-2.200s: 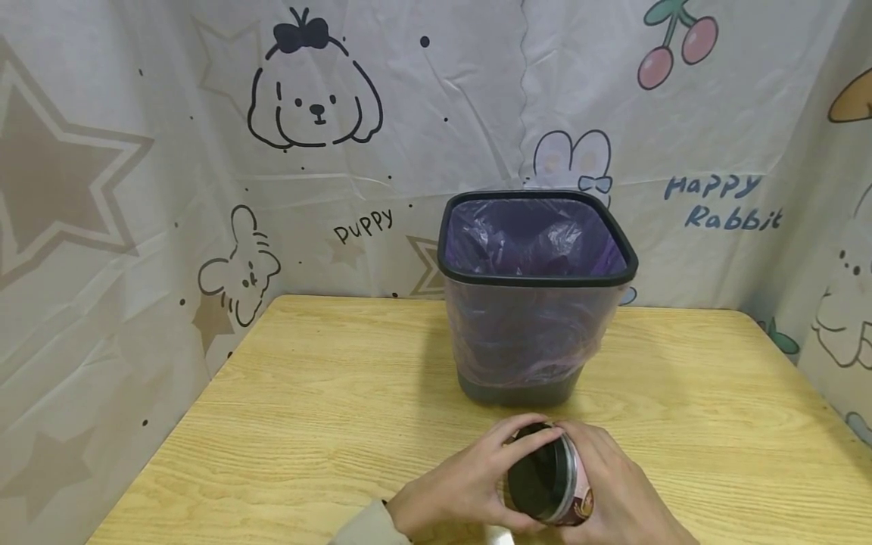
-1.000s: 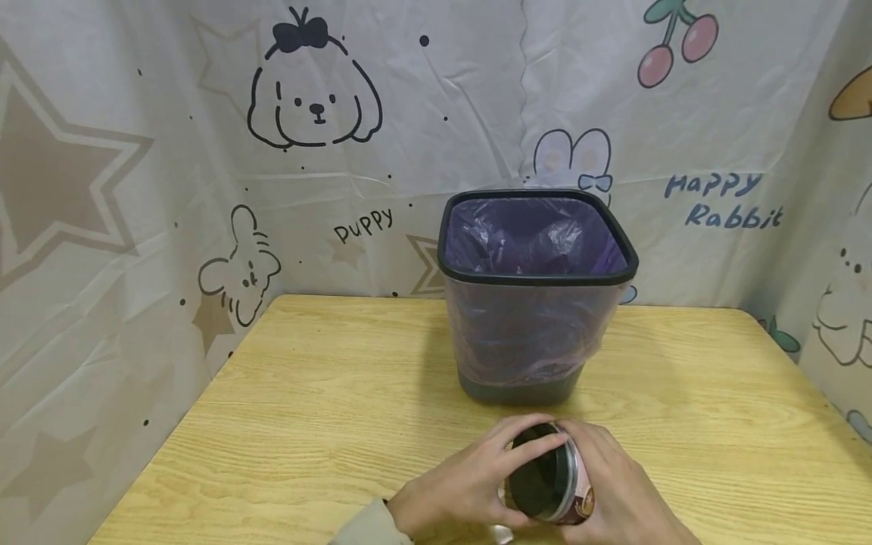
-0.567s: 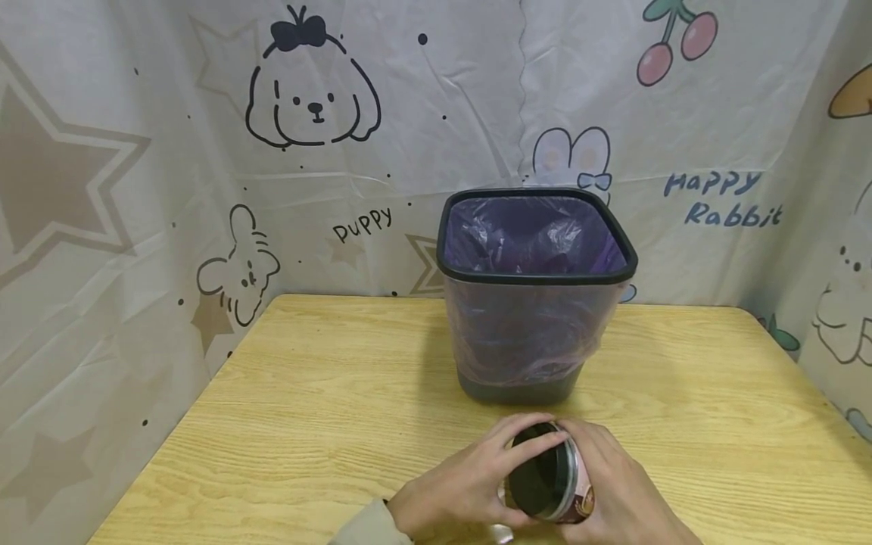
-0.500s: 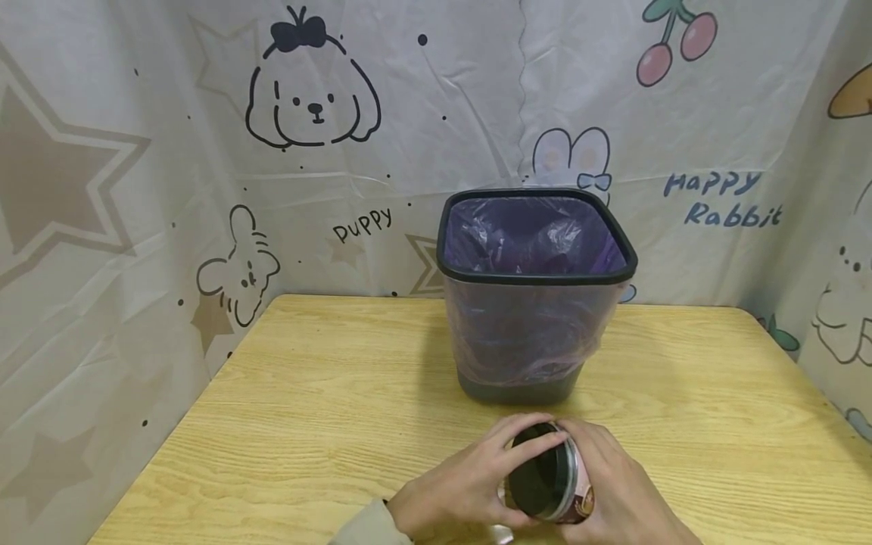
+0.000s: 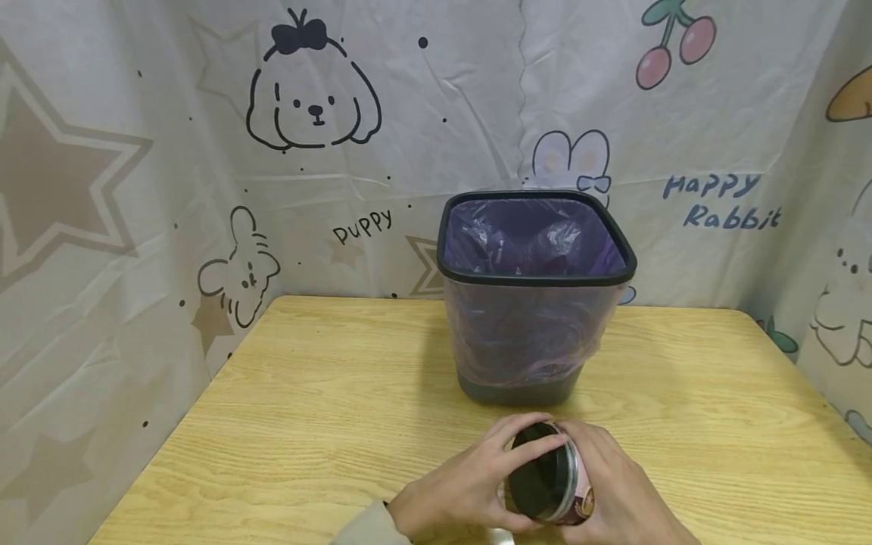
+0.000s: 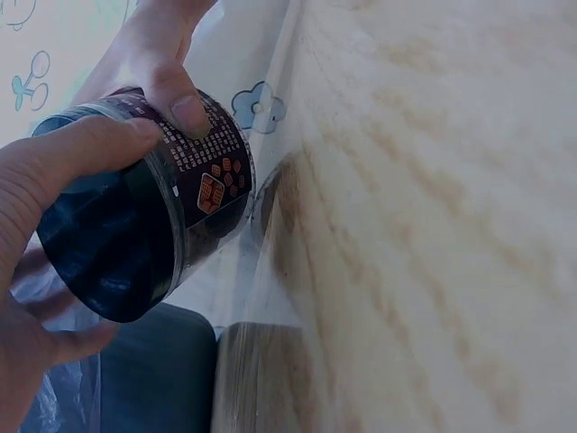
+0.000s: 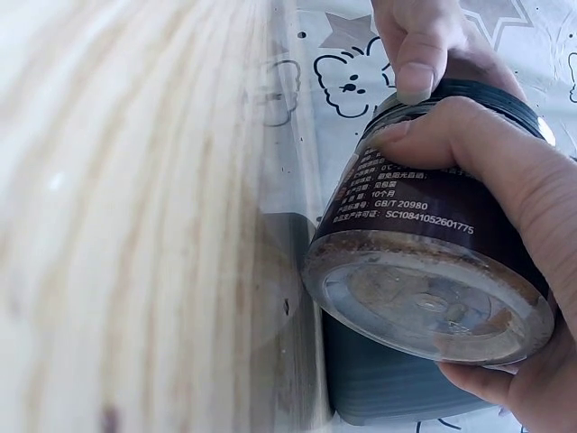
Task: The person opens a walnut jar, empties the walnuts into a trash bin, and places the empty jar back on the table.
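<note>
Lined bin [image 5: 527,333] blocking the way just beyond the jar [image 5: 545,484], open passage over table [image 5: 320,378] either side

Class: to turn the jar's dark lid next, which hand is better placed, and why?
Probably the left hand: it grips the dark lid, while the right hand holds the jar around its labelled body, well placed to steady it.
</note>
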A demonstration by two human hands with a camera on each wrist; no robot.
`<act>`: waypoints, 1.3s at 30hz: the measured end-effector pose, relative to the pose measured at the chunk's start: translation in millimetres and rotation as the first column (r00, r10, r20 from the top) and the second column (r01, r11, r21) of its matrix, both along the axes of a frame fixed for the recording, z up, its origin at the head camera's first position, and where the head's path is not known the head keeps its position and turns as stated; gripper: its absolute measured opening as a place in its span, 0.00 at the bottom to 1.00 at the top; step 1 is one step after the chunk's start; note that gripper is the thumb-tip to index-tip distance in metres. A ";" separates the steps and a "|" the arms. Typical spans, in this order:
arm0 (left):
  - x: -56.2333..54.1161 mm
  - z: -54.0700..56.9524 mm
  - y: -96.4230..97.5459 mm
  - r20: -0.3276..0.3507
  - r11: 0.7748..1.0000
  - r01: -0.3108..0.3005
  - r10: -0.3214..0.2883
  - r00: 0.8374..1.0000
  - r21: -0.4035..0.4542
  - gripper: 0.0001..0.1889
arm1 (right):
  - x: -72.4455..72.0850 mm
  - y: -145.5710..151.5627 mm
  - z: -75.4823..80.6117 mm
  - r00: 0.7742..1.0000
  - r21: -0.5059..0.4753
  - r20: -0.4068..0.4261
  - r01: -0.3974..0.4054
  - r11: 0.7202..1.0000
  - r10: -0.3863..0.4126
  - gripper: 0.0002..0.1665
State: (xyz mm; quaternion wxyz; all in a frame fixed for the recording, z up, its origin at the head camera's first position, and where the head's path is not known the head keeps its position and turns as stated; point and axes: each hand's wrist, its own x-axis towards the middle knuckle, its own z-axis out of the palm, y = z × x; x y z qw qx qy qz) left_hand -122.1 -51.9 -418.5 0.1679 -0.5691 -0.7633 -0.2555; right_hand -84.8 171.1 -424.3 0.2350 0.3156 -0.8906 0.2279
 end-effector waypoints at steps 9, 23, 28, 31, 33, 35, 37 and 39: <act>1.2 1.7 1.9 -0.008 0.999 0.047 -0.047 0.999 0.000 0.43 | 0.4 0.2 0.4 1.000 -0.012 0.020 -0.002 1.000 0.003 0.67; 2.0 1.4 1.5 0.014 0.999 0.022 -0.021 1.000 -0.028 0.50 | 0.9 0.2 -0.1 0.999 -0.013 0.042 0.005 1.000 -0.004 0.66; 0.9 0.9 2.0 -0.010 1.000 0.005 -0.005 1.000 -0.011 0.50 | -0.1 -0.2 0.3 1.000 -0.003 0.002 -0.004 1.000 0.004 0.66; 0.3 0.4 2.2 -0.031 1.000 -0.003 0.003 1.000 0.000 0.50 | -0.2 -0.2 -0.3 1.000 -0.003 -0.010 -0.009 1.000 0.009 0.67; 0.3 0.2 2.2 -0.026 1.000 -0.001 0.001 1.000 -0.004 0.51 | -0.5 0.0 -0.6 1.000 -0.003 -0.012 -0.011 1.000 0.011 0.68; 0.3 0.0 2.2 -0.023 1.000 0.002 -0.002 1.000 -0.012 0.51 | -0.4 -0.1 -0.7 1.000 -0.003 -0.006 -0.011 1.000 0.011 0.68; 0.4 -0.3 2.3 -0.014 1.000 0.004 -0.004 1.000 -0.020 0.52 | -0.4 -0.1 -0.6 1.000 -0.001 -0.007 -0.010 1.000 0.010 0.68; 0.5 -0.7 2.1 0.004 1.000 0.007 -0.007 1.000 -0.019 0.52 | -0.6 -0.4 -0.3 1.000 0.000 -0.009 -0.008 1.000 0.008 0.68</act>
